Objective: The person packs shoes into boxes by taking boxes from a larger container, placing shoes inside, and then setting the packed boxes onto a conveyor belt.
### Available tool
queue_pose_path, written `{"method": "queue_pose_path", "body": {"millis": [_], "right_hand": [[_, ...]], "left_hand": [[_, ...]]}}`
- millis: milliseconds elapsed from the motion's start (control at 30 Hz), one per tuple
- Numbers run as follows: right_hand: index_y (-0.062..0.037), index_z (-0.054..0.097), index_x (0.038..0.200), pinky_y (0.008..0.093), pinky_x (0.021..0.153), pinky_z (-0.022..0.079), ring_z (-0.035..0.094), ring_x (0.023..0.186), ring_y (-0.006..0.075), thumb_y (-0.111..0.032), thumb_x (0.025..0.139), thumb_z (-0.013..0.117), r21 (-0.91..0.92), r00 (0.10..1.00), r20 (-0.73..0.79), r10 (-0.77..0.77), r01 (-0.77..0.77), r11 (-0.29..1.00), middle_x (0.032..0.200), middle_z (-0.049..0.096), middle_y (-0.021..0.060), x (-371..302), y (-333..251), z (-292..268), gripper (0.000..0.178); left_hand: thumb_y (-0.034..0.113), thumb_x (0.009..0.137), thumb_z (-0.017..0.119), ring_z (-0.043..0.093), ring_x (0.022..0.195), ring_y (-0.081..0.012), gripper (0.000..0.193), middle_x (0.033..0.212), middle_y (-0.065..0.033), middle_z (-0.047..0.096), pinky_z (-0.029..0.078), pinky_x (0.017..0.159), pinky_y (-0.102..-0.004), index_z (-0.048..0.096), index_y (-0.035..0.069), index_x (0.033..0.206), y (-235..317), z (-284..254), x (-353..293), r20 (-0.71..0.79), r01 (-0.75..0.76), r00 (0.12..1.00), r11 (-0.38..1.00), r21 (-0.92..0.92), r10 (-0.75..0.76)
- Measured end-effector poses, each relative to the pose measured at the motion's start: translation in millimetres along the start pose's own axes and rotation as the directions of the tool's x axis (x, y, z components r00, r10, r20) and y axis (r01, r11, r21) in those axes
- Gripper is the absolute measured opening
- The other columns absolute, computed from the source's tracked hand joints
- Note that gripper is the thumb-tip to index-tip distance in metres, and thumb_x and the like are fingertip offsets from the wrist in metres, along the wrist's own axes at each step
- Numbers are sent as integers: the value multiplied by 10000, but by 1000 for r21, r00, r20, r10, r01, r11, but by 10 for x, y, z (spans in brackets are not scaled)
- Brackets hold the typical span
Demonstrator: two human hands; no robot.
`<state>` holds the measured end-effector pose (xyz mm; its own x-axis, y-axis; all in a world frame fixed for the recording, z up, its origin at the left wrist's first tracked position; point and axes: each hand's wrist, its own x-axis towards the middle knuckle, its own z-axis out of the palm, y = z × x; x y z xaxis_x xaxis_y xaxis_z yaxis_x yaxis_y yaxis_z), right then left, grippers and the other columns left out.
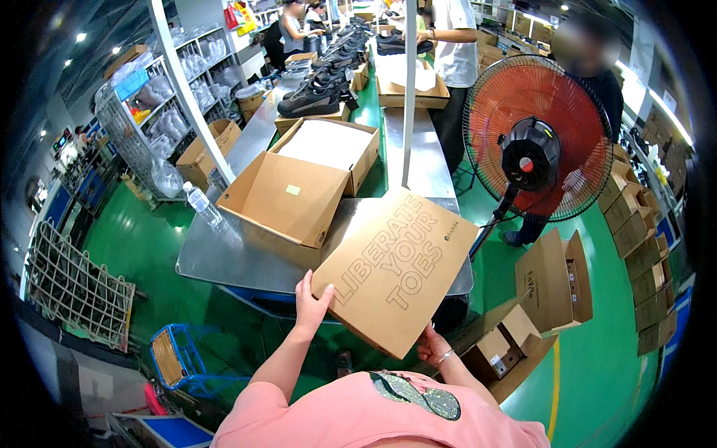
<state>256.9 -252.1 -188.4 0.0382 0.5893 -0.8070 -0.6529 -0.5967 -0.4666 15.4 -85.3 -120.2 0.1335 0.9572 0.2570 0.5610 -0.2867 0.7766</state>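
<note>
A closed brown cardboard shoebox [358, 276] with printed lettering on its lid is held tilted in front of me, above the near end of the metal table. My left hand [310, 302] grips its left corner, with the thumb on the lid. At the near right edge my right hand [433, 346] holds the box from the side, its fingers partly hidden. Just beyond, an open shoebox [321, 145] lies on the table with white paper inside. Its raised lid [287, 196] leans toward me and carries a small yellow-green label.
A water bottle [202, 205] stands at the table's left edge. Dark shoes [310, 97] line the conveyor ahead. A large red fan [534, 142] stands at right, near two people. Open cartons [549, 284] sit on the floor at right; a blue stool [178, 355] is at left.
</note>
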Motion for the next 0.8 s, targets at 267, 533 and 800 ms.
{"method": "queue_pose_path", "body": {"millis": [267,533,800], "right_hand": [[-115,547,758,234,352,187,223,357,84,-607,683,459,-101,984,-68,-162,155,983,571,495,-13,-393,-267,-400,505],[-85,522,838,169,306,216,311,331,53,-390,780,473,-149,836,174,-520,545,825,589,526,-11,-1675,-985,252,315],[-19,502,743,250,538,432,450,453,116,-575,792,193,222,490,535,-688,704,675,582,513,60,-1286,-1142,1127,638]], "left_hand": [[391,589,672,377,1034,-313,767,1128,-192,360,294,875,-390,338,0,1157,384,-366,-532,230,-371,913,920,124,337],[257,506,738,451,993,-326,756,1130,-183,414,360,851,-377,377,4,1120,481,-319,-404,211,-579,790,813,-53,576],[107,713,544,510,878,-206,303,935,-89,526,415,742,-300,481,20,997,426,-377,-556,85,12,995,806,-592,48]]}}
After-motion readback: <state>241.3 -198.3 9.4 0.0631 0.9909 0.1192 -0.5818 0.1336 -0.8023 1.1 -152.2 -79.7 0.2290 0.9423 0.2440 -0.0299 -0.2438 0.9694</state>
